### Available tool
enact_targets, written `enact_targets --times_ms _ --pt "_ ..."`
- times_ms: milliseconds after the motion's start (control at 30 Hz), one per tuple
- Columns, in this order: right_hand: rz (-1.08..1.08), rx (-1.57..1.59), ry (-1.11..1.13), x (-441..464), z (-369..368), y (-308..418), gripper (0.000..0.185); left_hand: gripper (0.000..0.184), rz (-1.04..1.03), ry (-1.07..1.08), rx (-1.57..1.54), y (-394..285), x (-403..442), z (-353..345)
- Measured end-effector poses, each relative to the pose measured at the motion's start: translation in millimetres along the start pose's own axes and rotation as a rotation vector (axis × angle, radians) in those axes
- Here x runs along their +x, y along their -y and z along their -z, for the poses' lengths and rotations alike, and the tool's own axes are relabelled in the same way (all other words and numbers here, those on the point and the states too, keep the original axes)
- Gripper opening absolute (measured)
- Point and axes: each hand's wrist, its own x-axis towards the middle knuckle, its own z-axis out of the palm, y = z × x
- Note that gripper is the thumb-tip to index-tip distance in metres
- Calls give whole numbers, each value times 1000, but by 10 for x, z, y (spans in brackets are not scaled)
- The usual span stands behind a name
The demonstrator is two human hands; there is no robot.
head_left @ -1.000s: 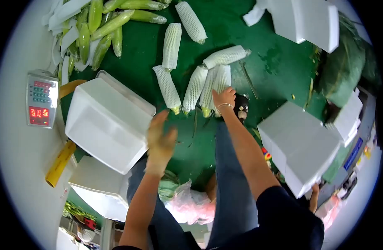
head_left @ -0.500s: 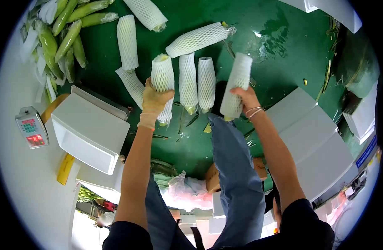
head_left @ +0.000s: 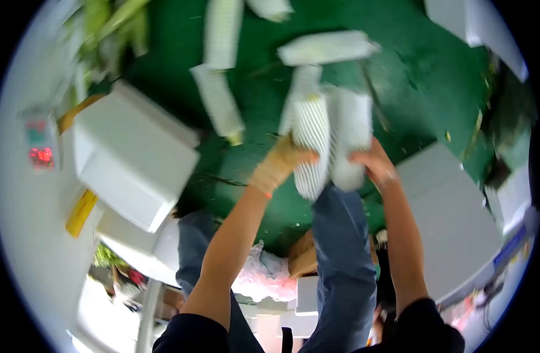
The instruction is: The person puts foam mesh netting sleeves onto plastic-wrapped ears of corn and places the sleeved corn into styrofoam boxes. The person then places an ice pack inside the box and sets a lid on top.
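My left hand (head_left: 285,160), in a pale glove, grips an ear of corn in a white foam net sleeve (head_left: 312,150), held roughly upright. Close beside it, my right hand (head_left: 373,162) is closed around another white-sleeved ear of corn (head_left: 353,126). Motion blur hides whether the two touch. Behind my left hand's ear, another white sleeve (head_left: 305,79) is partly covered. Further sleeved ears lie on the green floor: one crosswise at the far side (head_left: 327,48), one tilted at the left (head_left: 218,100) and one above that (head_left: 223,35).
Green ears in clear wrapping (head_left: 114,23) are heaped at the upper left. A white bin (head_left: 135,147) stands at the left, beside a scale with red digits (head_left: 42,144). Grey-white panels (head_left: 452,217) flank the right. A cardboard box (head_left: 304,254) and pinkish plastic bag (head_left: 267,276) lie near my legs.
My left hand has moved right with its sleeved ear, bringing it beside the one in my right hand. The view has shifted, and floor items appear farther right and blurred.
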Motion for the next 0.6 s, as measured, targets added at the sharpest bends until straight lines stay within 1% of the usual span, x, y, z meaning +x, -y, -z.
enact_targets --times_ms 33,100,133,200,233,267,300,333,367,400,433,467,533,567,600 --pt "40 -41 46 -254 -248 182 66 73 -33 13 -35 -80 -437 85" --pt "47 -168 182 -686 -846 520 74 80 -19 -60 -70 -303 -1385 395" --pt "109 -168 304 -855 -1251 669 78 82 -220 -143 44 -314 -1832 654" --pt "232 -140 517 -1012 -2228 759 86 84 -440 -234 151 -437 -2687 1098" --pt "295 -105 605 -1045 -2714 735 88 87 -370 -499 -172 -625 -3106 1231" --pt "244 -205 642 -1043 -3223 863 86 89 -278 -741 -494 -767 -3460 1461" --pt "348 -388 551 -948 -3701 888 79 79 -640 -359 -366 -666 -3617 1928" --pt "486 -488 579 -672 -4124 797 74 64 -630 -576 -285 -777 -3600 2151" --pt "446 -575 518 -415 -4490 716 72 46 -585 -673 -332 -719 -3534 2598" --pt "348 -662 476 -146 -4783 698 80 30 -540 -768 -383 -667 -3465 3041" --pt "365 -734 424 165 -5022 582 84 30 -538 -716 -393 -753 -3270 3261" --pt "372 -805 376 441 -5204 499 89 27 -538 -707 -417 -792 -3081 3447" --pt "261 -903 376 761 -5386 493 97 20 -537 -716 -472 -686 -2824 3769" --pt "233 -921 368 744 -5434 409 97 18 -548 -728 -500 -595 -2745 3888" --pt "271 -938 247 741 -5459 379 91 22 -580 -696 -342 -525 -2674 3970"
